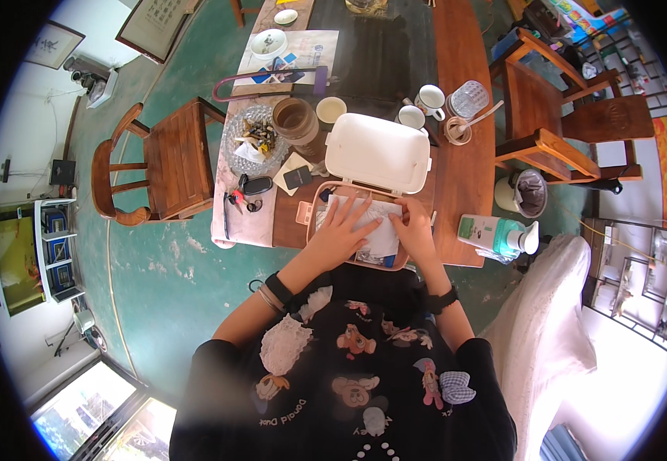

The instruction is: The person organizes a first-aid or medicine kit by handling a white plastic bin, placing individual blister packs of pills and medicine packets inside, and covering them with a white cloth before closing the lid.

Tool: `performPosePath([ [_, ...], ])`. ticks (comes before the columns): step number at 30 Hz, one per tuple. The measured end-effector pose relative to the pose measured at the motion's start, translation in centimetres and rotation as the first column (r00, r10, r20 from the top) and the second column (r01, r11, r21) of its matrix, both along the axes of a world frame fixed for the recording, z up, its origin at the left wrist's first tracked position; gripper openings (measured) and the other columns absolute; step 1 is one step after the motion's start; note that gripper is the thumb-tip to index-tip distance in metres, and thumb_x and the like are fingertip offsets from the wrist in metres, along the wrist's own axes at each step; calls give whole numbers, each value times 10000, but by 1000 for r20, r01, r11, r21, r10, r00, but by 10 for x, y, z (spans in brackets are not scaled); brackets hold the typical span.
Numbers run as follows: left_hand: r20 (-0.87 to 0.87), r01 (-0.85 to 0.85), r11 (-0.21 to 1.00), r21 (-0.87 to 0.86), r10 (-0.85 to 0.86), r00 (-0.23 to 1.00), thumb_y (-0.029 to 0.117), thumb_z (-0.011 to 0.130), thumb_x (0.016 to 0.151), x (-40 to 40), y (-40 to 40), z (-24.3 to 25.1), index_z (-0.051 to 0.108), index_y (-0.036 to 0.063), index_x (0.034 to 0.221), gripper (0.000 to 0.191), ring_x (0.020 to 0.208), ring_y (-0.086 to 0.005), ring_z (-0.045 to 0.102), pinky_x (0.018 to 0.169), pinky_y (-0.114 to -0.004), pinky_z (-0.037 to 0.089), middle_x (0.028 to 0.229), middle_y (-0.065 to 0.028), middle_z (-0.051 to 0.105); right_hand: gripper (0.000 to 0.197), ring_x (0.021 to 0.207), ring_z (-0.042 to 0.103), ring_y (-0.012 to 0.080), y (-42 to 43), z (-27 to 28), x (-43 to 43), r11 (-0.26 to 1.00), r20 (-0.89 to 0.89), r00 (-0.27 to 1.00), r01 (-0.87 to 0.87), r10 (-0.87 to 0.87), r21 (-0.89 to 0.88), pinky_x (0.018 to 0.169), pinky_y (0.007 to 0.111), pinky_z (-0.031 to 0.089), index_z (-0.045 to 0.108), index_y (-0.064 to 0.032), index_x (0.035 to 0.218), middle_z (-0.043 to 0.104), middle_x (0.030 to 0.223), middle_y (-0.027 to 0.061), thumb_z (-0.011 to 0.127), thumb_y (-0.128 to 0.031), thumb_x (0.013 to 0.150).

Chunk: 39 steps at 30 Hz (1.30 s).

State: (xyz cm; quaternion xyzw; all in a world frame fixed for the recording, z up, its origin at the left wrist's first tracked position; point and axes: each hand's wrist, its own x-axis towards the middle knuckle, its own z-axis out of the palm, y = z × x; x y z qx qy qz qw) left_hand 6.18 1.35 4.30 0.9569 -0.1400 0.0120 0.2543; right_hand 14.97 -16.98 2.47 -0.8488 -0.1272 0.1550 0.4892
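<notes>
A pink plastic box [309, 233] rests at the near table edge, its white lid [377, 151] tipped back away from me. White sheets, paper or thin wrapping [383, 237], lie inside above other contents that I cannot make out. My left hand [342, 230] lies flat over the sheets with its fingers spread. At their right side, my right hand [415, 230] has its thumb and fingertips against the sheet edge; whether it pinches the edge is unclear. A pink latch [304, 212] sticks out from the box's left side.
A glass ashtray [235, 144] full of butts, a brown jar [295, 122], a car key fob [257, 184] and keys [242, 199] stand left. Mugs [429, 101], a glass [469, 99] and a pump bottle [492, 233] are right. Wooden chairs [175, 158] flank the table.
</notes>
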Motion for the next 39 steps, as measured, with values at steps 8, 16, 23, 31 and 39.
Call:
performPosePath([
  [8, -82, 109, 975, 193, -95, 992, 297, 605, 835, 3, 5, -6, 364, 84, 1378, 630, 1380, -334, 190, 1097, -527, 186, 1465, -128, 278, 436, 1204, 430, 321, 10, 18, -28, 905, 461, 787, -288, 410, -313, 997, 430, 352, 530, -66, 1178, 470, 1268, 158, 646, -138, 764],
  [16, -58, -179, 937, -300, 170, 984, 168, 593, 833, 17, 42, 9, 436, 25, 1277, 493, 1245, -351, 385, 1045, -464, 279, 1276, -185, 473, 508, 1241, 405, 317, 7, 9, -29, 873, 423, 776, -331, 467, -357, 1046, 443, 302, 481, -55, 1259, 438, 1320, 165, 634, -206, 799],
  [23, -76, -272, 934, -231, 261, 962, 128, 614, 814, 27, 37, 3, 473, 27, 1222, 444, 1136, -328, 464, 977, -431, 350, 1207, -155, 513, 527, 1188, 430, 312, 4, 10, -18, 899, 423, 800, -320, 426, -298, 996, 440, 307, 504, -72, 1237, 454, 1285, 138, 682, -232, 767],
  [31, -450, -376, 665, -646, 66, 891, -19, 636, 760, 33, 27, 41, 469, 36, 1245, 515, 934, -156, 558, 788, -296, 471, 988, -78, 569, 458, 1086, 511, 290, 1, 41, -4, 929, 392, 844, -306, 366, -208, 981, 410, 312, 544, -80, 1189, 563, 1113, 124, 682, -206, 771],
  [39, -419, -450, 135, -883, 206, 884, 42, 645, 823, 42, 37, 50, 308, 19, 1346, 623, 1014, -190, 555, 848, -296, 483, 1127, -133, 550, 139, 727, 583, 89, 4, 63, 17, 881, -310, 947, 76, 82, 467, 632, 220, 450, 594, 2, 961, 637, 794, 32, 622, -101, 872],
])
